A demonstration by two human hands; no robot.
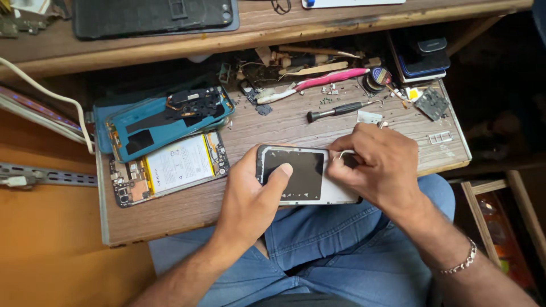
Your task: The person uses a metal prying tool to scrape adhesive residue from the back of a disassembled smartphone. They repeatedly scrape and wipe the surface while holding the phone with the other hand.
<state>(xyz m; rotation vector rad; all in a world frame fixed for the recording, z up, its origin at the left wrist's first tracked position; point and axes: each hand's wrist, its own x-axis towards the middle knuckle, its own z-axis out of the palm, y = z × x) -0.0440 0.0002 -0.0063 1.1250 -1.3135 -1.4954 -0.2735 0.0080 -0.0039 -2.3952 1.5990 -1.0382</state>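
Observation:
My left hand point(250, 196) grips a phone screen panel point(301, 173) by its left end, thumb pressed on the dark inner face. The panel lies flat at the near edge of a wooden work board point(187, 210), white-framed with a black middle. My right hand point(375, 165) covers the panel's right end and pinches a thin metal tool, probably tweezers point(343, 153), against it. A silver bracelet point(463, 262) sits on my right wrist.
An opened phone body with a white battery point(176, 165) lies left, a teal back cover point(165, 119) above it. A black screwdriver point(338, 109), a pink toothbrush point(321, 82), a solder reel point(378, 77), small parts and a phone stack point(421, 54) crowd the back. My jeans point(341, 250) are below.

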